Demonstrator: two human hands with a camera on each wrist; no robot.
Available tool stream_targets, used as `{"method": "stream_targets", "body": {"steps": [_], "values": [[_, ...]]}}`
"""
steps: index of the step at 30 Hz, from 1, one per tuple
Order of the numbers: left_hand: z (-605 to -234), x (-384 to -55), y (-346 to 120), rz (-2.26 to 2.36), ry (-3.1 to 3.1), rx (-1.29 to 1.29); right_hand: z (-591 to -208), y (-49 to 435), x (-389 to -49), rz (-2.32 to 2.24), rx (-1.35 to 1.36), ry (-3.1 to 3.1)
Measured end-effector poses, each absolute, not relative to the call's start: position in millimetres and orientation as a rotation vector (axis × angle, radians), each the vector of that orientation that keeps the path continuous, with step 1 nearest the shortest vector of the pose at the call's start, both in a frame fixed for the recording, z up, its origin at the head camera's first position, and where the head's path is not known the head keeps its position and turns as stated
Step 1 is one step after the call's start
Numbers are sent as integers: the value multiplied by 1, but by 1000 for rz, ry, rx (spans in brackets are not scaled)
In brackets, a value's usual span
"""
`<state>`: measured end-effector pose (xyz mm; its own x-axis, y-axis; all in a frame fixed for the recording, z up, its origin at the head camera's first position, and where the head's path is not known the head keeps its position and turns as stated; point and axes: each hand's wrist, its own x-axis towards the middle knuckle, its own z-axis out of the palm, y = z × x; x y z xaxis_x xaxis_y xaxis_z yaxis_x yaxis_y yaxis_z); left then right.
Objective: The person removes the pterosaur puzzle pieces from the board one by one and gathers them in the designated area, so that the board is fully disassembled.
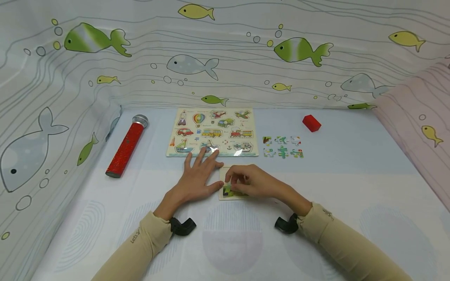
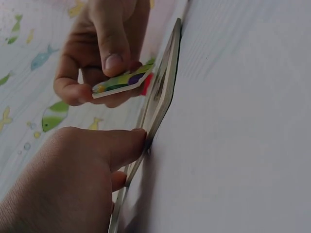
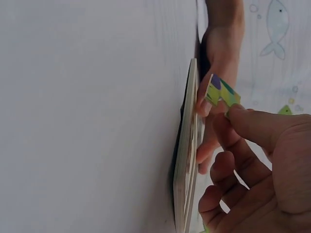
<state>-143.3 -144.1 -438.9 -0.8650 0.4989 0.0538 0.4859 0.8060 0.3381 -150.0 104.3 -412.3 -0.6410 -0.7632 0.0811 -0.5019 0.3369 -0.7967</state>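
Observation:
My right hand (image 1: pixel 258 181) pinches a green and yellow jigsaw piece (image 3: pixel 220 91) with a purple patch between thumb and forefinger. In the left wrist view the piece is tilted and raised off the small wooden puzzle board (image 2: pixel 167 80). My left hand (image 1: pixel 197 182) lies with spread fingers at the left of that board, its thumb touching the edge. Its longer fingertips reach the lower edge of a larger vehicle puzzle board (image 1: pixel 225 134). Green picture area shows at the small board's lower part in the head view; my right hand hides much of the board.
Several loose jigsaw pieces (image 1: pixel 283 151) lie in two rows right of the vehicle board. A red block (image 1: pixel 311 123) is farther right. At the left lies a red toy microphone (image 1: pixel 127 146). A fish-patterned cloth (image 1: pixel 225 47) hangs behind and at the sides.

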Motion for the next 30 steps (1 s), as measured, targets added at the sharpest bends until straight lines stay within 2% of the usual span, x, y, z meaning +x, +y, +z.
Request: {"method": "stream_targets", "body": {"steps": [30], "values": [[-442, -145, -143, 544, 2954, 761, -415, 207, -173, -1213, -736, 2567]]}}
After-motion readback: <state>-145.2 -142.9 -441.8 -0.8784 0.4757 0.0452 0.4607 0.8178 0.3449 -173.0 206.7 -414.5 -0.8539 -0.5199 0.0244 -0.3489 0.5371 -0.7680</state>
